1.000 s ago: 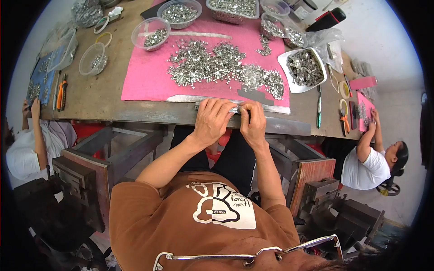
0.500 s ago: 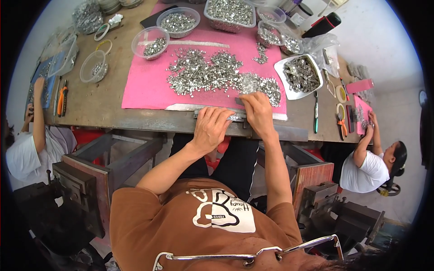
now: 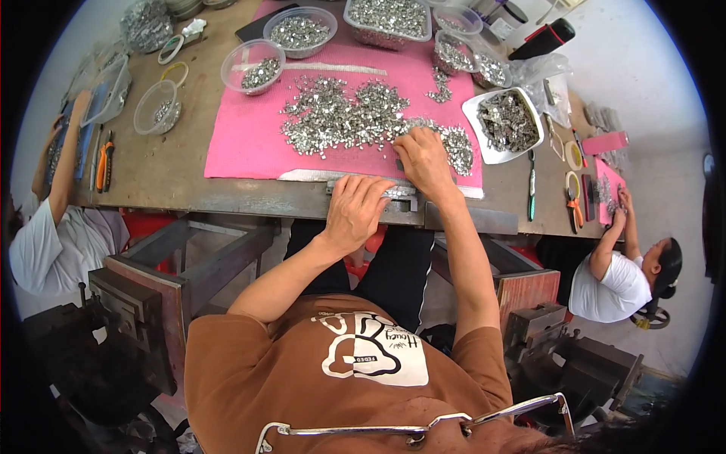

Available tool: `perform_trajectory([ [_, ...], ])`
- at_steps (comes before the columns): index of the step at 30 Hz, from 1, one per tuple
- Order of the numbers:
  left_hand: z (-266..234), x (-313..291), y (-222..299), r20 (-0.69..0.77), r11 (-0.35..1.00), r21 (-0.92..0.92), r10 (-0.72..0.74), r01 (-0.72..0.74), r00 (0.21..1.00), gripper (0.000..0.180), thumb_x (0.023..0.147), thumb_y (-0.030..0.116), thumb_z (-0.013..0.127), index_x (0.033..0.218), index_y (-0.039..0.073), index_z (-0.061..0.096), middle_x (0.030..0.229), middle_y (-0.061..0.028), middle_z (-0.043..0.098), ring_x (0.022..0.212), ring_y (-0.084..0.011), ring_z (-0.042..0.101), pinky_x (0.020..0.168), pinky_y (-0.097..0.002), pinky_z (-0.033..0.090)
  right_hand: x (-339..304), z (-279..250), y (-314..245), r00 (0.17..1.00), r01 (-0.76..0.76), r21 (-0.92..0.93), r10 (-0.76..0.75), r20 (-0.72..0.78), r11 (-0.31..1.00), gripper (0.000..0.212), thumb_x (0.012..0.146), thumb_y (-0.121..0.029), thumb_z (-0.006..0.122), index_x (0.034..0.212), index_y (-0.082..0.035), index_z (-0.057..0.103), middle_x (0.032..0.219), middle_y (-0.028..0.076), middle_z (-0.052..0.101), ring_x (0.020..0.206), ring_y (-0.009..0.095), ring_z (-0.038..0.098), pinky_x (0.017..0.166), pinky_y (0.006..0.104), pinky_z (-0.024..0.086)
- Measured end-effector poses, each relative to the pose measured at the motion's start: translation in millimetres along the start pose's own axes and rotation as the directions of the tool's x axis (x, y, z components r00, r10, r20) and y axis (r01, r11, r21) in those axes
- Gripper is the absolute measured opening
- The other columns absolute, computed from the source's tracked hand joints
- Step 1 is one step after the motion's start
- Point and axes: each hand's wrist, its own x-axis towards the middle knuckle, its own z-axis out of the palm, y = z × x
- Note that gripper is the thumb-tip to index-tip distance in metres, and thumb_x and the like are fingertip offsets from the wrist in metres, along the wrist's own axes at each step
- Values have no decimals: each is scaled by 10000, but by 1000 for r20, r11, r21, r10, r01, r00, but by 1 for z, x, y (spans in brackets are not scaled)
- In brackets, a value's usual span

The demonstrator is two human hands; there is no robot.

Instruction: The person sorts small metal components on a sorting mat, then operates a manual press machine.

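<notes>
My left hand [image 3: 355, 212] lies over a narrow metal fixture [image 3: 399, 194] at the table's front edge, its fingers closed down on it. To the right, my right hand [image 3: 425, 160] reaches over the near edge of a pile of small shiny metal pieces [image 3: 340, 113]. Its fingertips are pressed together among the pieces, and what they pinch is hidden. A small dark flat piece shows beside its fingers, partly covered. The pile is spread over a pink mat [image 3: 242, 144].
Clear plastic tubs of metal pieces [image 3: 300, 34] stand behind the pile. A white dish [image 3: 504, 125] of darker pieces sits to the right, near a green-handled tool [image 3: 532, 185]. Orange-handled pliers [image 3: 108, 163] lie at left. Co-workers sit at both sides, one in a white shirt [image 3: 611, 286].
My right hand has moved from the metal fixture forward to the pile's edge, uncovering the fixture's right end. My left hand stays on the fixture. The left co-worker's arms have shifted.
</notes>
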Motion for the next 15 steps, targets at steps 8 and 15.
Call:
perform_trajectory([
  [8, -2, -2, -2, -11, 1000, 1, -2, 2, 1000, 370, 857, 69, 710, 1216, 52, 622, 1097, -95, 675, 1024, -278, 617, 940, -418, 407, -35, -32, -45, 982, -184, 379, 184, 36, 907, 111, 876, 38, 639, 940, -5, 560, 910, 148, 602, 851, 341, 588, 774, 431, 451],
  [15, 0, -3, -2, -21, 1000, -12, -12, 11, 1000, 405, 850, 67, 719, 1241, 54, 611, 1087, -95, 668, 1022, -279, 614, 946, -417, 403, -53, -26, -56, 992, -105, 379, 125, -31, 920, 139, 879, 76, 622, 954, 0, 532, 929, 160, 585, 847, 349, 568, 784, 433, 460],
])
